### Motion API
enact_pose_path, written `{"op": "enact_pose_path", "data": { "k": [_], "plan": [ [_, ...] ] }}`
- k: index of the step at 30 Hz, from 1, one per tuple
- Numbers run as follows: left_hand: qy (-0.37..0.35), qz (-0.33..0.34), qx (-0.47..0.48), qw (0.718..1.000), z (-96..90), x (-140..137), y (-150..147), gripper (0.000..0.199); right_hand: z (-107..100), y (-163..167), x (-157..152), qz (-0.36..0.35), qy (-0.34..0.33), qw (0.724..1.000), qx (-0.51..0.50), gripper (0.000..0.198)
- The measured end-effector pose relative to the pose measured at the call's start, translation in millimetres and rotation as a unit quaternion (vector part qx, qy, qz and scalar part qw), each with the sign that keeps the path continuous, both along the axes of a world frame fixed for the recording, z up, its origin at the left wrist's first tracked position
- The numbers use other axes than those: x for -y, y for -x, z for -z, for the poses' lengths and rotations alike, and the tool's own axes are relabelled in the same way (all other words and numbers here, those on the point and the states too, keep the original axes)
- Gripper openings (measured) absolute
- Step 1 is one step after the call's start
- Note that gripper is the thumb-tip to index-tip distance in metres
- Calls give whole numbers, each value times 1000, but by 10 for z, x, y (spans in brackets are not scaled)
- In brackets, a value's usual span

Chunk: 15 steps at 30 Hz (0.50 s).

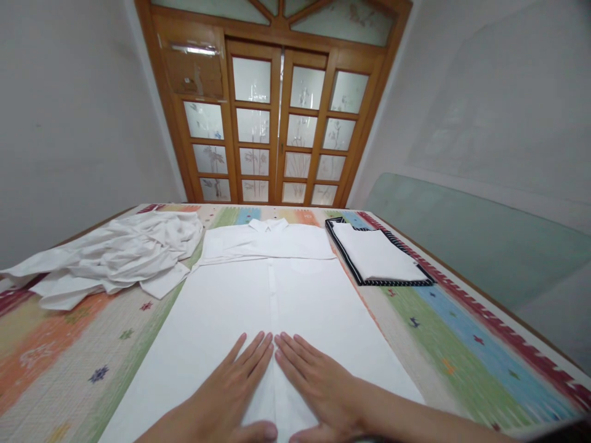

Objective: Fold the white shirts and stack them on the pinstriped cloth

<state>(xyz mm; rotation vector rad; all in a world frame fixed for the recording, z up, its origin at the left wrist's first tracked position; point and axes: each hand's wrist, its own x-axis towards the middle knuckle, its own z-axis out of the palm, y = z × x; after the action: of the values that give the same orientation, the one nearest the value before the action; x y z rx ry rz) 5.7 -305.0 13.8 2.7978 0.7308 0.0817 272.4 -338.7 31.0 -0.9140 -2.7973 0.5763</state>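
Observation:
A white button-front shirt (221,295) lies spread out before me, its collar at the far end and its sleeves folded across the upper part. My left hand (235,384) rests flat on the lower front, just left of the button placket, fingers stretched out. On the other side of the placket, my right hand (314,381) lies flat too, its fingers straight and pointing forward. The fingertips of both hands nearly meet at the placket. Neither hand grips anything. The shirt's near edge is out of view.
At the left lies a crumpled heap of white clothing (124,246). A folded white garment (373,253) sits on a black striped one (392,283) at the right. A colourful patterned cover (443,332) lies beneath everything. Wooden glazed doors (277,123) stand behind.

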Motion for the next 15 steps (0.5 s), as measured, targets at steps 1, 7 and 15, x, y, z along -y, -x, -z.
{"op": "enact_pose_path", "data": {
  "k": [1,7,15],
  "plan": [
    [-5,-13,7,1000,3,-66,28,84,-2,-9,39,-4,-1,1000,0,98],
    [-16,-231,0,973,41,-806,227,72,-118,-48,149,-40,-4,999,-13,74],
    [25,-448,34,893,-167,-1530,651,68,-266,-323,-127,6,60,998,-11,53]
  ]
}}
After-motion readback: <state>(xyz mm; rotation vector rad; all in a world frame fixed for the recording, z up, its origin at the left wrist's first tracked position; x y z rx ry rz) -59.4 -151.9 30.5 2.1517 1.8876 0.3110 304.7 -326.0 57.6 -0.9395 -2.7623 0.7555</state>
